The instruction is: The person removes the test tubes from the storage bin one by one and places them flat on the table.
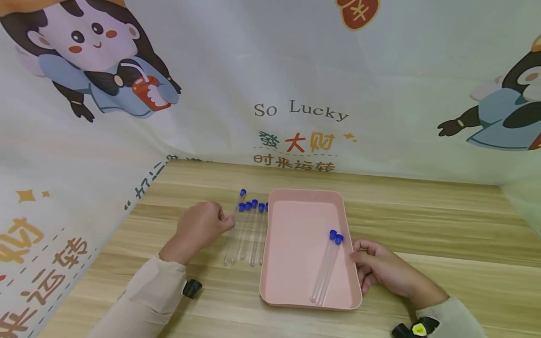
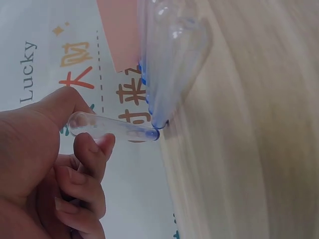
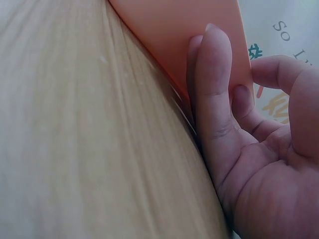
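In the head view my left hand pinches a clear test tube with a blue cap between thumb and forefinger. The left wrist view shows this held test tube raised off the table, its round end toward the camera. Several more blue-capped test tubes lie side by side just right of that hand, partly hidden by the tray's left wall. Two test tubes lie slanted inside the pink tray. On the tray's right wall, my right hand grips with its thumb at the rim and fingers outside.
The wood-grain table reaches back to a printed cloth that hangs behind and at both sides. A black wrist device sits by the left sleeve, another by the right.
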Tool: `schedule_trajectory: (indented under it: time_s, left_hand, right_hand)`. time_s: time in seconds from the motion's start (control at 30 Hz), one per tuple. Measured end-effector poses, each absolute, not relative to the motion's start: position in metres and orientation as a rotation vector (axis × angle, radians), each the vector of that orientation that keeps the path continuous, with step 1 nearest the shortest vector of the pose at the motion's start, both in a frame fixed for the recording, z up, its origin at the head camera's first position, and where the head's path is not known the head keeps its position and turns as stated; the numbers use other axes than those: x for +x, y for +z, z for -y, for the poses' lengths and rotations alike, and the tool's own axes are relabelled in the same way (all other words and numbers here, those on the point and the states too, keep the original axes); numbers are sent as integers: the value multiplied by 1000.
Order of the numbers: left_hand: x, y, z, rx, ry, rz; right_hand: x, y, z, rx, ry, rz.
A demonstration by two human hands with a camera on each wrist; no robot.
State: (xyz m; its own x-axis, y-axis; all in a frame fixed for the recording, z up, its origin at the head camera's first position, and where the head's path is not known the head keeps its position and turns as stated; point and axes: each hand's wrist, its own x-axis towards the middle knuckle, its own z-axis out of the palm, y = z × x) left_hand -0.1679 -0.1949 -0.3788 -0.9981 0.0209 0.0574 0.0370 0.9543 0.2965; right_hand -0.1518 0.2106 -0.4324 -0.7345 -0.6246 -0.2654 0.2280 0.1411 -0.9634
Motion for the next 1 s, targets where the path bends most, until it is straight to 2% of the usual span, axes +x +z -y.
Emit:
schedule_trajectory:
  time_s: [0.5, 1.0]
  left_hand:
    - [-168, -394, 199, -54, -433, 3174]
    - [-167, -392, 195, -137, -337, 3321]
  right_hand:
    - [-152, -437, -212, -360, -1669, -1783]
    - [-153, -435, -211, -368, -1683, -1785]
